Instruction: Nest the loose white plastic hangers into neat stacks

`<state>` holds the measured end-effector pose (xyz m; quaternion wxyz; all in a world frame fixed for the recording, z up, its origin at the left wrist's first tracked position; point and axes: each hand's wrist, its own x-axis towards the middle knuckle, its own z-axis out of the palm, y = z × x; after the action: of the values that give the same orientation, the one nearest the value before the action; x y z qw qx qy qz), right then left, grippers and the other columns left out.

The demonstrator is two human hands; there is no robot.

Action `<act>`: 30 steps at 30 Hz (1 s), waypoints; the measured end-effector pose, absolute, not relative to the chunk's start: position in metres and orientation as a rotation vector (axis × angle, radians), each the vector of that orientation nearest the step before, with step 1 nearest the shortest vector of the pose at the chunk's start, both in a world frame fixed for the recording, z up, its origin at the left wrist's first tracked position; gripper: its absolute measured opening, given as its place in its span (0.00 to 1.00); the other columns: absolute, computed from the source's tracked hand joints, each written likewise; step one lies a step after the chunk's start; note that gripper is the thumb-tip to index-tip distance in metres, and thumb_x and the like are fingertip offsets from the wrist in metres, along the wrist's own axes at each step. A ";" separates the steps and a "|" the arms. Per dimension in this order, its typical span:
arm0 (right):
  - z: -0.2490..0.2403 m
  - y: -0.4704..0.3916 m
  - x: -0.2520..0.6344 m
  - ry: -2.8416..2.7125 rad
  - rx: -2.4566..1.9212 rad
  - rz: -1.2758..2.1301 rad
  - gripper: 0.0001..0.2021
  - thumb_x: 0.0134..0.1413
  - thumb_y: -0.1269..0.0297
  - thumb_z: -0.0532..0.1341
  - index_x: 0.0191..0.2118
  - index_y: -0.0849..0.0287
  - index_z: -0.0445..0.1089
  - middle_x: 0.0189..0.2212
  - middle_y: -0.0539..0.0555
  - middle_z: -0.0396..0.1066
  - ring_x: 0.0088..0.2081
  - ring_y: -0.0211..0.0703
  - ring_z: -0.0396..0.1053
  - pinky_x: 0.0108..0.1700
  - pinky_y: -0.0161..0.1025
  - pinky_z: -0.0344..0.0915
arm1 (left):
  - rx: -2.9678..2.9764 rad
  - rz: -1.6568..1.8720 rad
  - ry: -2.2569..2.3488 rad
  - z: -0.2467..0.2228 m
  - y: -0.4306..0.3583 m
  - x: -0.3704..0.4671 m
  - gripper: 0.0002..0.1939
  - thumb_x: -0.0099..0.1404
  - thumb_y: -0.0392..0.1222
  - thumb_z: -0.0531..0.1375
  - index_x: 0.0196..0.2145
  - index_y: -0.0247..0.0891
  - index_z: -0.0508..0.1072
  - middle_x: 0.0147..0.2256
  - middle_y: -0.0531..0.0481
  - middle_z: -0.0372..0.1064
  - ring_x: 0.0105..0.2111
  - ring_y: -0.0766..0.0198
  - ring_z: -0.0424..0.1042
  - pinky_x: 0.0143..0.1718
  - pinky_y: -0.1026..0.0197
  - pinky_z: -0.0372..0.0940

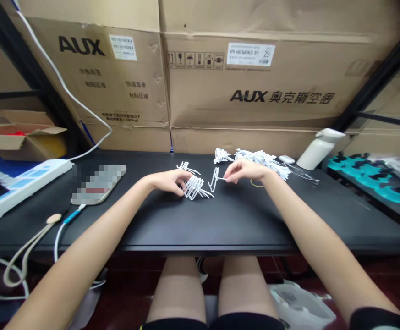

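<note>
A bundle of white wire hooks (194,188) stands on the black tabletop, the hooks nested side by side. My left hand (168,181) is closed at the bundle's left side, thumb and fingers gripping it. To its right, my right hand (243,171) pinches the straight stem of a single white hook (214,179), whose bent end points left towards the bundle. Just behind my left hand lies a smaller group of white hooks (185,166). Beyond my right hand are another bundled group (222,155) and a loose heap of white hooks (263,159), partly hidden by the hand.
On the right are glasses (306,175), a white bottle (320,149) and turquoise pieces (368,178). A phone (98,184) with a cable, a power strip (24,188) and an open carton (24,137) sit left. Large cardboard panels (251,110) close off the back.
</note>
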<state>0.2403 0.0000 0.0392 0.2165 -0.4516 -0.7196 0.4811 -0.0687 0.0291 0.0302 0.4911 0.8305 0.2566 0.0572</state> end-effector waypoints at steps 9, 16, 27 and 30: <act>0.043 -0.004 0.236 -2.102 -1.225 1.486 0.15 0.34 0.60 0.72 0.32 0.62 0.78 0.25 0.53 0.76 0.28 0.37 0.71 0.34 0.34 0.69 | 2.016 0.146 0.587 0.031 0.029 -0.069 0.27 0.49 0.30 0.62 0.48 0.34 0.67 0.41 0.45 0.71 0.37 0.61 0.73 0.33 0.64 0.67; 0.043 -0.001 0.245 -2.160 -1.221 1.529 0.14 0.35 0.61 0.72 0.32 0.61 0.77 0.26 0.52 0.76 0.29 0.38 0.72 0.35 0.34 0.69 | 2.016 0.150 0.605 0.032 0.028 -0.068 0.24 0.47 0.30 0.63 0.44 0.33 0.69 0.40 0.45 0.71 0.37 0.59 0.73 0.34 0.62 0.67; 0.044 -0.013 0.217 -2.174 -1.125 1.571 0.13 0.37 0.64 0.71 0.32 0.64 0.75 0.26 0.53 0.76 0.28 0.36 0.71 0.34 0.33 0.69 | 2.016 0.157 0.585 0.029 0.029 -0.068 0.27 0.48 0.28 0.62 0.48 0.34 0.68 0.41 0.44 0.71 0.36 0.61 0.73 0.32 0.65 0.67; 0.039 -0.014 0.209 -2.159 -1.070 1.604 0.14 0.37 0.64 0.71 0.33 0.64 0.74 0.27 0.54 0.76 0.28 0.37 0.72 0.33 0.33 0.69 | 2.015 0.169 0.575 0.027 0.031 -0.069 0.30 0.47 0.27 0.62 0.50 0.34 0.67 0.40 0.45 0.71 0.35 0.63 0.73 0.32 0.65 0.68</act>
<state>0.2088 -0.0136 0.0390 0.1233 -0.3668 -0.7402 0.5499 -0.0688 0.0309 0.0274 0.4965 0.8320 0.2374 0.0700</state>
